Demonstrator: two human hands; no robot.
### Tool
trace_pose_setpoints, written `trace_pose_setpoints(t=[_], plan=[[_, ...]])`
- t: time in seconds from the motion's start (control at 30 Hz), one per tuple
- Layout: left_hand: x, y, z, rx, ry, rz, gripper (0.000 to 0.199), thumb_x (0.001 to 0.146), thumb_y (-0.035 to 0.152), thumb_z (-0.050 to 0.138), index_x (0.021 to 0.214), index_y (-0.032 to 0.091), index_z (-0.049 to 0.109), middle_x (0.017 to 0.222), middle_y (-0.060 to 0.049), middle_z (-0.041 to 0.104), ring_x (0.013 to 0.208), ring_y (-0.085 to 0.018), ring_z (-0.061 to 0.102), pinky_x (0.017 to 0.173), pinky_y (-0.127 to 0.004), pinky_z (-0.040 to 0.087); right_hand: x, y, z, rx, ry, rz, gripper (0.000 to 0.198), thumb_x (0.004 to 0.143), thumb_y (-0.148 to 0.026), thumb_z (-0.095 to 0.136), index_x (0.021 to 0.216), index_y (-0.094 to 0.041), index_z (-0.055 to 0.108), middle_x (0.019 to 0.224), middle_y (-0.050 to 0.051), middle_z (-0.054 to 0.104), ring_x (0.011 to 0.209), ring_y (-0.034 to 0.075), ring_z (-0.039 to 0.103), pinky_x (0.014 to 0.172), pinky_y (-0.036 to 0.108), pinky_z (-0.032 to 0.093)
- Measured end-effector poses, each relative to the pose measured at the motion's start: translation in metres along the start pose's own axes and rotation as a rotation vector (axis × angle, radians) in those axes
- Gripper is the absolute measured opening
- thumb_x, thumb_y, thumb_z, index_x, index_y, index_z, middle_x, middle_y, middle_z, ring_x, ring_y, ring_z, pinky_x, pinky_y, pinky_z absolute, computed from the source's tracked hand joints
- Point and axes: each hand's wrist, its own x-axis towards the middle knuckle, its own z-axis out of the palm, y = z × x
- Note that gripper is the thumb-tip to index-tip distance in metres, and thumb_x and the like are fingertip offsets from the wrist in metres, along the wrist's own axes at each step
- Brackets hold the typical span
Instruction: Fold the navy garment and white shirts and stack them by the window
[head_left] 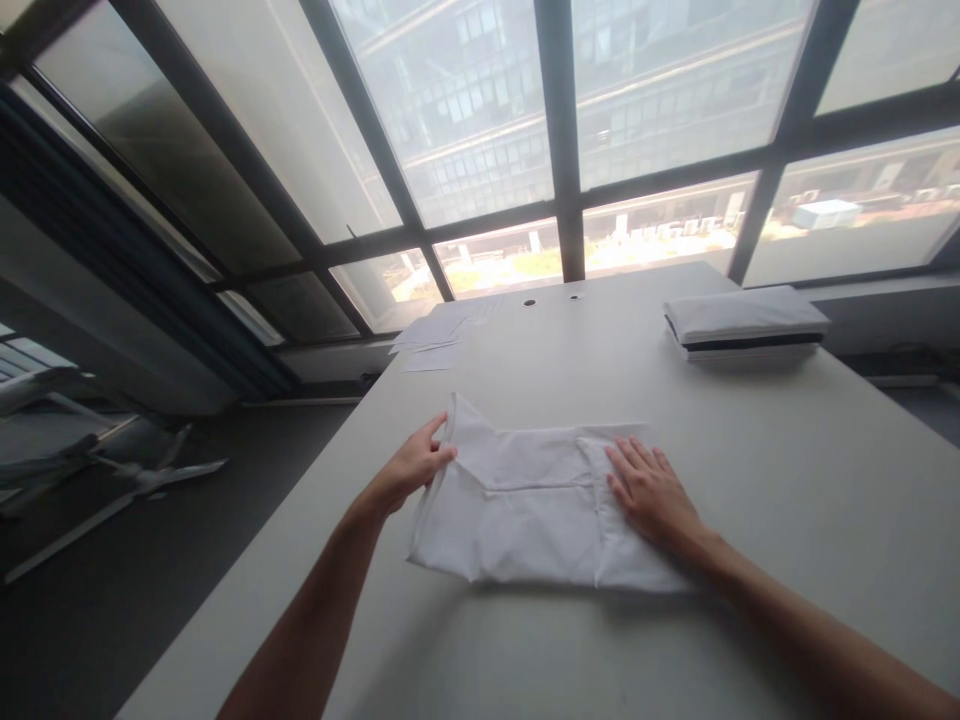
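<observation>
A white cloth garment (536, 530), partly folded, lies across the table in front of me; its exact kind does not show. My left hand (418, 458) pinches its left edge between thumb and fingers, and that edge is lifted slightly, with a corner sticking up. On the right end of the cloth my right hand (651, 487) rests flat, palm down, fingers stretched out. A crease runs along the middle of the cloth, and a folded-over flap lies beneath my right fingers.
The white table (570, 370) reaches towards large windows. A stack of folded white cloth (746, 318) with a dark band sits at the far right. Several paper sheets (435, 338) lie at the far left edge. Beyond the table's left side stands an office chair (142, 480).
</observation>
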Motion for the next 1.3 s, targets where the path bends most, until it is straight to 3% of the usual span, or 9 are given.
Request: trace_pose_setpoints(t=[0.17, 0.3, 0.4, 0.47, 0.57, 0.7, 0.9, 1.13, 1.3], plan=[[0.008, 0.022, 0.075, 0.153, -0.03, 0.103, 0.086, 0.08, 0.024, 0.06, 0.159, 0.012, 0.028, 0.065, 0.006, 0.057, 0.046, -0.011, 0.049, 0.044, -0.02, 0.041, 0.0, 0.0, -0.001, 0.01, -0.008, 0.001, 0.053, 0.103, -0.036, 0.035, 0.15, -0.017, 0.05, 0.159, 0.011, 0.044, 0.149, 0.029, 0.035, 0.122, 0.051, 0.022], [0.018, 0.007, 0.144, 0.289, -0.058, 0.157, 0.086, 0.082, 0.022, 0.059, 0.159, 0.008, 0.024, 0.075, -0.002, 0.068, 0.055, -0.016, 0.061, 0.059, -0.027, 0.052, 0.001, -0.001, -0.002, 0.006, -0.006, 0.002, 0.052, 0.103, -0.036, 0.036, 0.149, -0.017, 0.05, 0.159, 0.012, 0.044, 0.149, 0.03, 0.034, 0.122, 0.052, 0.022], [0.019, -0.008, 0.173, 0.353, -0.131, 0.195, 0.088, 0.09, 0.031, 0.058, 0.161, 0.003, 0.014, 0.071, -0.002, 0.068, 0.059, -0.02, 0.065, 0.065, -0.031, 0.054, 0.001, -0.001, -0.002, 0.009, -0.006, 0.004, 0.052, 0.103, -0.035, 0.037, 0.15, -0.017, 0.05, 0.158, 0.013, 0.044, 0.149, 0.03, 0.035, 0.122, 0.052, 0.022], [0.018, -0.014, 0.176, 0.372, -0.126, 0.284, 0.071, 0.094, 0.032, 0.054, 0.156, 0.007, 0.033, 0.078, -0.004, 0.071, 0.068, -0.02, 0.068, 0.073, -0.032, 0.056, 0.001, -0.001, -0.003, 0.014, -0.01, 0.002, 0.052, 0.103, -0.035, 0.037, 0.149, -0.017, 0.051, 0.158, 0.013, 0.044, 0.149, 0.03, 0.034, 0.122, 0.052, 0.022], [0.02, -0.019, 0.165, 0.443, -0.024, 0.531, 0.041, 0.097, 0.023, 0.046, 0.135, 0.016, 0.061, 0.114, -0.011, 0.072, 0.103, -0.021, 0.068, 0.098, -0.035, 0.051, 0.002, -0.002, -0.003, 0.024, -0.018, 0.003, 0.052, 0.103, -0.035, 0.038, 0.15, -0.017, 0.05, 0.159, 0.012, 0.044, 0.149, 0.03, 0.034, 0.122, 0.052, 0.021], [0.034, -0.033, 0.153, 0.761, 0.054, 0.646, 0.05, 0.102, 0.033, 0.046, 0.15, 0.021, 0.048, 0.158, -0.011, 0.044, 0.149, -0.03, 0.033, 0.123, -0.054, 0.023, 0.001, -0.002, -0.004, 0.037, -0.013, 0.014, 0.052, 0.103, -0.035, 0.038, 0.15, -0.017, 0.05, 0.159, 0.012, 0.043, 0.149, 0.031, 0.033, 0.123, 0.052, 0.02], [0.049, -0.054, 0.158, 0.95, 0.032, 0.524, 0.06, 0.106, 0.053, 0.032, 0.161, 0.029, 0.031, 0.168, -0.006, 0.026, 0.156, -0.032, 0.016, 0.124, -0.058, 0.017, 0.001, -0.002, -0.005, 0.039, -0.019, 0.007, 0.052, 0.103, -0.036, 0.037, 0.15, -0.017, 0.05, 0.159, 0.012, 0.043, 0.15, 0.03, 0.033, 0.123, 0.052, 0.02], [0.047, -0.046, 0.156, 0.962, -0.014, 0.487, 0.063, 0.104, 0.056, 0.033, 0.161, 0.029, 0.029, 0.168, -0.007, 0.024, 0.155, -0.034, 0.016, 0.122, -0.061, 0.018, 0.001, -0.003, -0.007, 0.006, -0.018, 0.012, 0.052, 0.104, -0.035, 0.037, 0.15, -0.016, 0.05, 0.159, 0.012, 0.044, 0.149, 0.03, 0.034, 0.123, 0.052, 0.022], [0.03, -0.044, 0.171, 0.958, -0.049, 0.555, 0.066, 0.105, 0.055, 0.033, 0.162, 0.024, 0.025, 0.17, -0.006, 0.018, 0.157, -0.032, 0.012, 0.123, -0.061, 0.019, 0.001, -0.005, -0.006, -0.021, -0.002, 0.002, 0.051, 0.103, -0.034, 0.038, 0.15, -0.016, 0.05, 0.158, 0.013, 0.045, 0.149, 0.03, 0.035, 0.122, 0.053, 0.023]])
